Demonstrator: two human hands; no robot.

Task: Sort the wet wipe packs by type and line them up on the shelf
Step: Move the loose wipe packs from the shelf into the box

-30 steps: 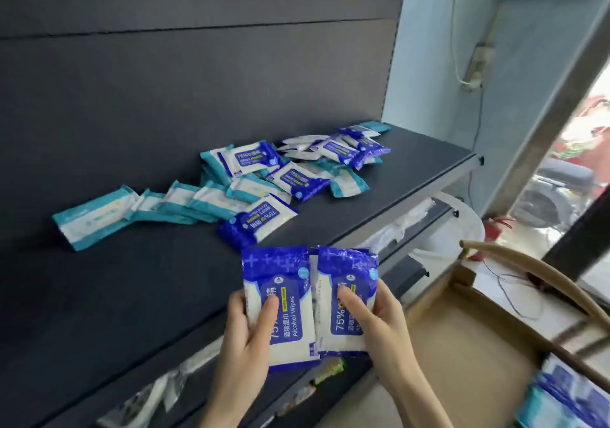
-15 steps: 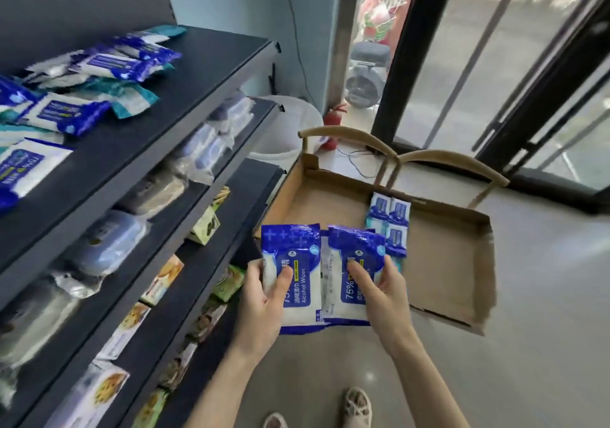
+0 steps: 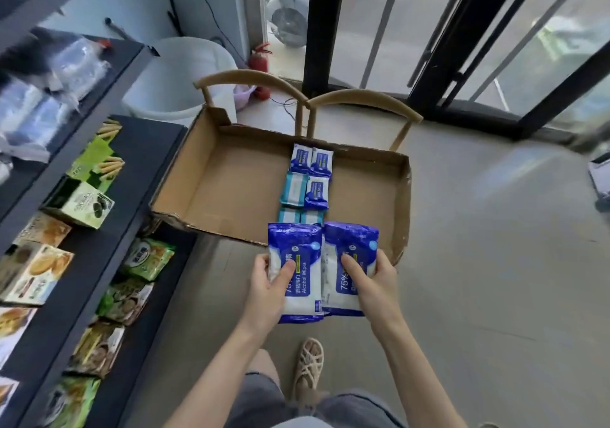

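Sandal: I see one beige woven sandal [image 3: 308, 366] on the grey floor, directly below the hands.
Left hand: the left hand [image 3: 264, 290] grips a blue-and-white alcohol wipe pack [image 3: 297, 246] by its left edge. The thumb lies flat across the label and the other fingers curl round behind.
Right hand: the right hand [image 3: 379, 287] grips a second blue-and-white alcohol wipe pack [image 3: 351, 242] by its right edge, thumb on the front, fingers wrapped round the back.
Held packs: both stand upright with labels toward me, side by side, inner edges touching, in the air over the near rim of the tray.
Tray: a shallow brown cardboard tray [image 3: 231, 190] lies just in front of two curved wooden chair backs [image 3: 251, 77].
Tray contents: small dark blue wipe packs [image 3: 312, 160] and small teal-and-white wipe packs [image 3: 292, 190] form a two-wide column. The nearest pair is partly hidden behind the held packs.
Left side: dark shelving [image 3: 148, 150] carries green and beige snack boxes [image 3: 81, 203].
Far end: a white plastic bucket [image 3: 178, 74], a red fire extinguisher [image 3: 259, 61] and a black-framed glass door [image 3: 318, 24].
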